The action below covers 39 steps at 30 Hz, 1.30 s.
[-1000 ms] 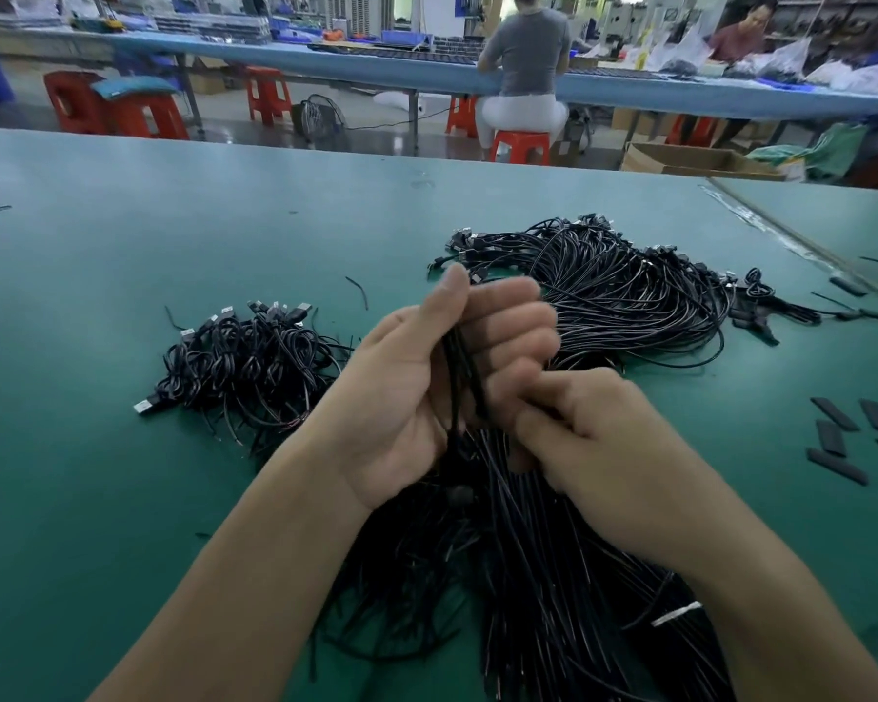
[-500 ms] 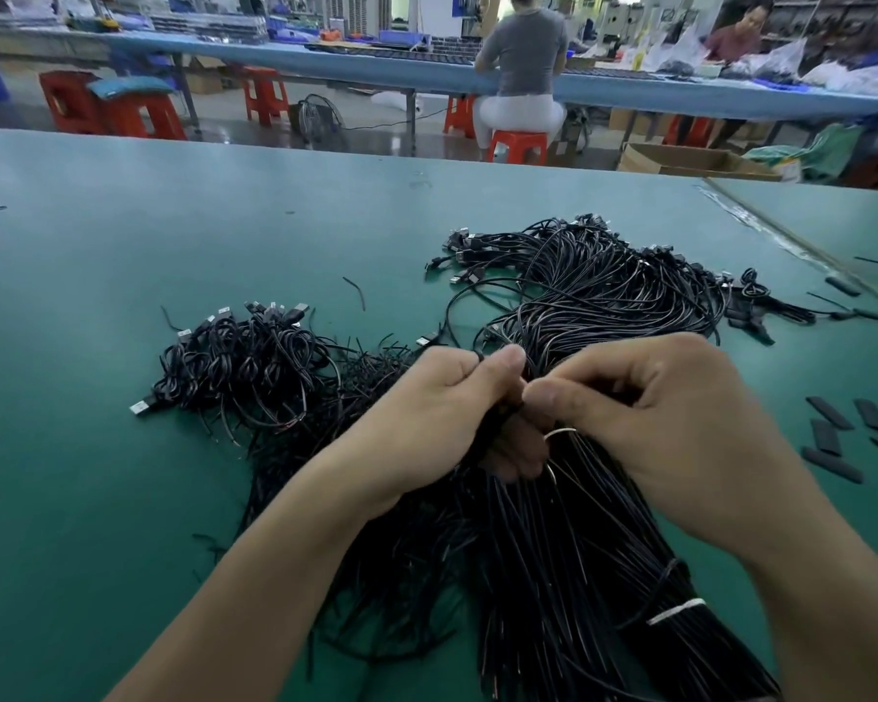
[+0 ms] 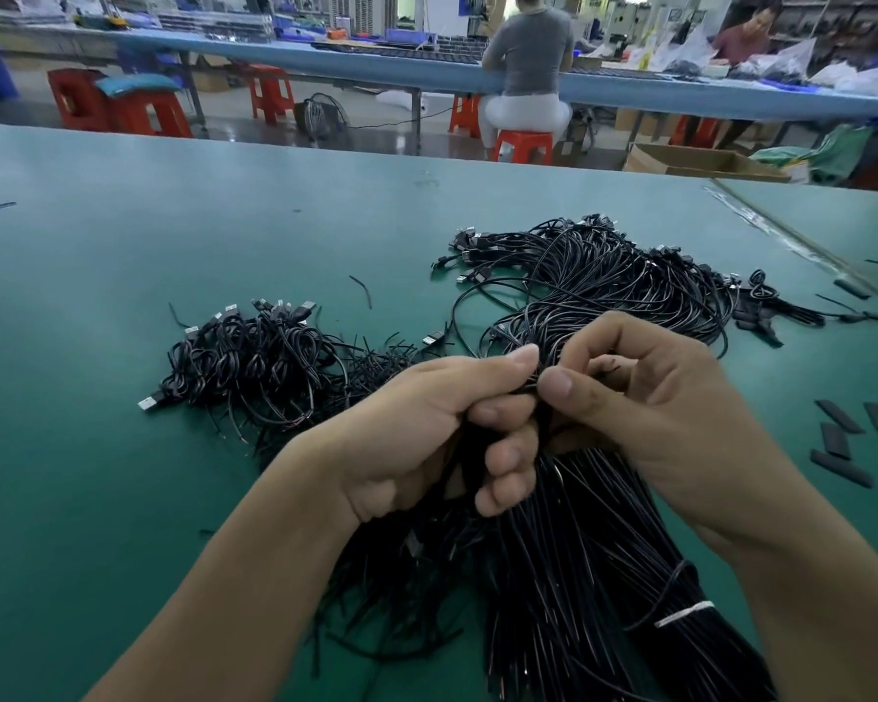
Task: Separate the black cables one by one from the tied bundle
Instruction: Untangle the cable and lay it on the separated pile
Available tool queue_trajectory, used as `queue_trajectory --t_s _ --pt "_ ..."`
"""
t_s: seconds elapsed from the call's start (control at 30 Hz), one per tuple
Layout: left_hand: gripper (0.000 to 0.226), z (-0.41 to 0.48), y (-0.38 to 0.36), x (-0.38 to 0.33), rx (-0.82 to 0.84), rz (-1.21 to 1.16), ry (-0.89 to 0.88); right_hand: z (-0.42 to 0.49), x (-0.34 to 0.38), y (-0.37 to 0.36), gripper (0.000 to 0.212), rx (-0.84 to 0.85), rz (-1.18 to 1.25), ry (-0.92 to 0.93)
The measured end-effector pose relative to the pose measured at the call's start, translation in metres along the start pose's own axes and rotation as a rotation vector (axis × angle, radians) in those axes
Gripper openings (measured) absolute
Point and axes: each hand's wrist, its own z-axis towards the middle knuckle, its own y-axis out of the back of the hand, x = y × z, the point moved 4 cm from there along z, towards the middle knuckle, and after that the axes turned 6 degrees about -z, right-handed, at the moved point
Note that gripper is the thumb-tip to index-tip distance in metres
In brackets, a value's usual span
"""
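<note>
A thick bundle of black cables runs from the near edge up to my hands, bound by a white tie near the bottom right. My left hand grips a clump of the cables, fingers curled round them. My right hand pinches cables between thumb and fingers right beside the left thumb. Beyond my hands the cables fan out into a large looped heap with USB plugs. A smaller pile of coiled black cables lies to the left.
The green table carries short black strips at the right and loose cable offcuts in the middle. A seam runs along the right. Behind, a person sits on a red stool at a blue bench.
My hands came down from a raised position toward the table. The right hand shifted from under the left fingers to pinching cables beside the left thumb. A cable loop near my fingers is gone from sight.
</note>
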Motion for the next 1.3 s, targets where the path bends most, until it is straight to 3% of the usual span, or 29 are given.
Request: queue_trajectory --t_s 0.1,0.17,0.27,0.43,0.57,0.67,0.77,0.83,0.93,1.03,1.2,1.3 --pt "0.052 0.003 0.002 0.0 -0.079 0.065 -0.052 0.0 -0.001 0.0 0.022 0.016 -0.026 0.022" --pt "0.057 0.005 0.008 0.0 -0.227 0.257 -0.121 0.0 -0.001 -0.001 0.026 0.01 -0.068 0.046" --pt "0.058 0.009 0.01 0.003 -0.333 0.373 -0.204 0.002 -0.001 -0.003 0.018 -0.048 -0.125 0.087" --pt "0.06 0.014 -0.001 0.013 -0.186 0.12 -0.108 0.003 -0.002 -0.004 0.021 -0.245 -0.245 0.156" --pt "0.052 0.016 -0.009 0.016 -0.159 0.257 -0.133 0.003 -0.002 0.002 0.022 -0.303 -0.184 0.115" --pt "0.065 0.018 -0.003 0.018 -0.173 0.26 -0.11 0.003 -0.003 0.004 0.02 -0.285 -0.082 0.087" --pt "0.036 0.017 0.0 0.016 -0.179 0.375 -0.108 0.004 -0.007 0.006 0.019 -0.349 -0.066 0.044" --pt "0.023 0.016 0.005 0.015 -0.247 0.422 -0.106 0.004 -0.009 0.004 0.014 -0.374 -0.056 0.02" --pt "0.035 0.013 0.024 0.008 -0.489 0.412 -0.136 0.004 -0.017 0.003 0.023 -0.396 -0.135 -0.093" --pt "0.039 0.005 0.046 -0.003 -0.676 0.255 -0.235 0.005 -0.026 -0.001 0.024 -0.293 -0.391 -0.161" --pt "0.049 -0.006 0.065 -0.019 -0.781 0.112 -0.429 -0.002 -0.039 -0.029 0.002 0.016 -0.833 -0.167" --pt "0.043 -0.004 0.065 -0.021 -0.756 0.102 -0.428 -0.006 -0.044 -0.044 0.017 0.162 -0.956 -0.192"
